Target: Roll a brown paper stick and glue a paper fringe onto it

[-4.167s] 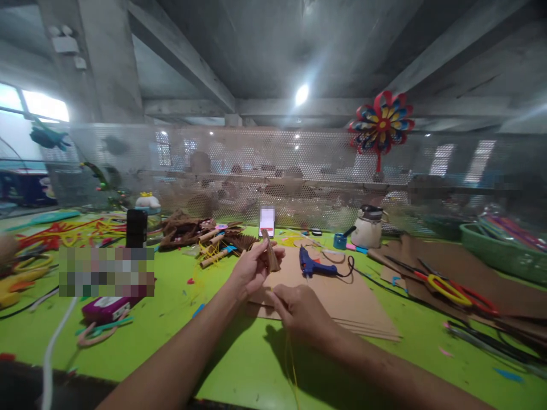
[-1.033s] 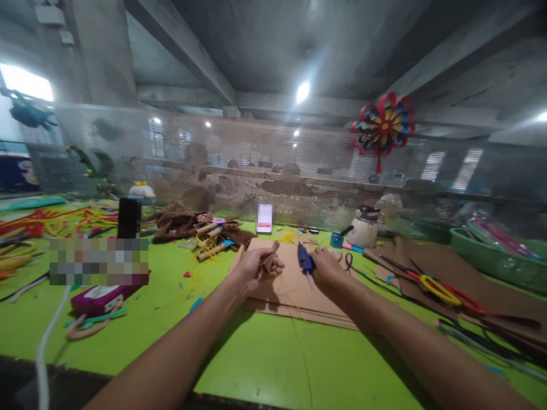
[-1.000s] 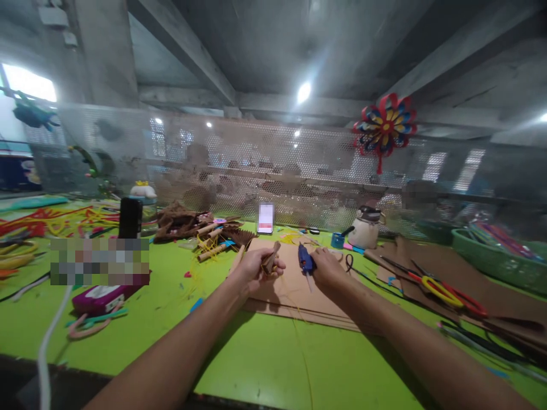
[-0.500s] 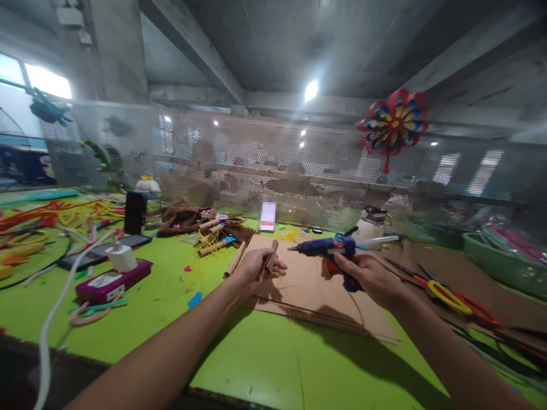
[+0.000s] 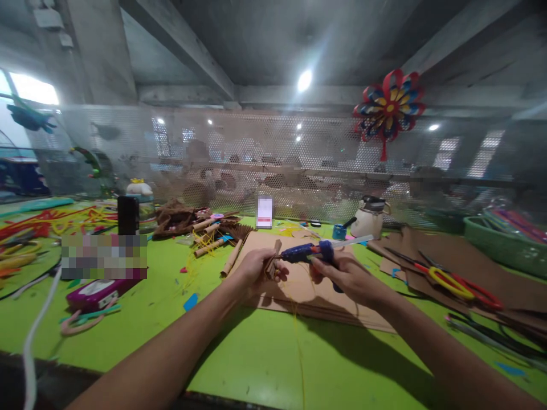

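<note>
My left hand pinches a small folded piece of brown paper above the cardboard sheets. A blue glue gun with a whitish glue stick at its back is held in my right hand, fingers wrapped round its handle. The gun's nozzle points left and meets the edge of the brown paper, though I cannot tell whether any glue is coming out. Beneath both hands lie stacked brown cardboard sheets on the green table.
Brown paper rolls lie left of the cardboard. A purple power strip stands further left. On the right are scissors, brown paper sheets and a green basket. Behind the gun stand a whitish jug and a small blue pot.
My right hand has moved the glue gun left, bringing its nozzle to the brown paper. My left hand still holds the paper. The view has shifted slightly.
</note>
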`<act>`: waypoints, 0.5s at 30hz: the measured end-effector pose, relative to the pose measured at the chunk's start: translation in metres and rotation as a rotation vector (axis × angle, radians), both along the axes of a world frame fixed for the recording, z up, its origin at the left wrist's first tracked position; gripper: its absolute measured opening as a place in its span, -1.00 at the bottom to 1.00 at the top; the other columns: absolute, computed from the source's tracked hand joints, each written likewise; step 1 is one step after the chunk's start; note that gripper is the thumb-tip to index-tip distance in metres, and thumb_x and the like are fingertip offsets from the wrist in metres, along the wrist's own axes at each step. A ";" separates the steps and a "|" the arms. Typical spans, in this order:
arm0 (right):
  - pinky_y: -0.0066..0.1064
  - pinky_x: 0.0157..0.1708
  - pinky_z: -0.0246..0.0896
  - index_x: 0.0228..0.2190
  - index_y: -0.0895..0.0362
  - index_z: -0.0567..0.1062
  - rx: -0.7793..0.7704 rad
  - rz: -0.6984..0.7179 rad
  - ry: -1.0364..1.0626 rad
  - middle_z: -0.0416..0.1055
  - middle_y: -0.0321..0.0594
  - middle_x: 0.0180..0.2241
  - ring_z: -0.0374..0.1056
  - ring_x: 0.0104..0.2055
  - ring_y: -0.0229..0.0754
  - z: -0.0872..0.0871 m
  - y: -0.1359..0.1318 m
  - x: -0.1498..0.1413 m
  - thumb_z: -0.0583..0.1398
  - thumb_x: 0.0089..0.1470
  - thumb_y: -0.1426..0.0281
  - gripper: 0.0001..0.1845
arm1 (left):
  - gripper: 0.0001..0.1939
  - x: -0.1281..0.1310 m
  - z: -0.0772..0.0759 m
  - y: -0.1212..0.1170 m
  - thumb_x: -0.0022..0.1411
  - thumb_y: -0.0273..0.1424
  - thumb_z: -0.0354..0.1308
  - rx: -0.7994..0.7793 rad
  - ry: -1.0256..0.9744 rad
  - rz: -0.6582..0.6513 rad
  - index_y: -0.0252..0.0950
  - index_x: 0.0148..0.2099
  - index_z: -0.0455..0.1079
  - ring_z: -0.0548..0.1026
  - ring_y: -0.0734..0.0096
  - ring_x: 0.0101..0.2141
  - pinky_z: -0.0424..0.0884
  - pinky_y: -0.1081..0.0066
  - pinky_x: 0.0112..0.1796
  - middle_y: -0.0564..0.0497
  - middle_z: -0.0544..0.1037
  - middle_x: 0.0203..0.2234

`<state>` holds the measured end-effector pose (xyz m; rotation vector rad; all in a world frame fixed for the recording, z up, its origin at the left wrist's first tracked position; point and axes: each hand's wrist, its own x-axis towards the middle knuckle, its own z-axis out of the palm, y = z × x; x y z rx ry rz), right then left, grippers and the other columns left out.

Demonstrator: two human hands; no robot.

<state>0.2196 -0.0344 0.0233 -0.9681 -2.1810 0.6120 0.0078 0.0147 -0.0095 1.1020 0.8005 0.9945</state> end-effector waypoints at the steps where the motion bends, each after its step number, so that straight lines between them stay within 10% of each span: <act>1: -0.44 -0.36 0.14 -0.53 0.19 0.41 -0.006 -0.004 -0.001 0.37 -0.22 -0.49 0.26 -0.42 -0.28 -0.001 0.000 0.000 -0.04 0.17 0.19 -0.57 | -0.71 0.000 -0.001 0.000 0.16 -0.44 -0.10 0.004 -0.001 -0.009 -0.46 -0.47 0.37 0.44 0.35 -0.62 0.27 0.43 -0.55 -0.17 0.49 -0.64; 15: -0.42 -0.37 0.15 -0.51 0.19 0.43 -0.046 -0.038 -0.008 0.40 -0.20 -0.53 0.29 -0.44 -0.27 -0.003 0.003 0.000 -0.04 0.16 0.15 -0.55 | -0.75 -0.002 0.000 0.005 0.14 -0.46 -0.08 0.060 0.079 -0.047 -0.51 -0.38 0.38 0.40 0.42 -0.66 0.31 0.45 -0.60 -0.15 0.46 -0.65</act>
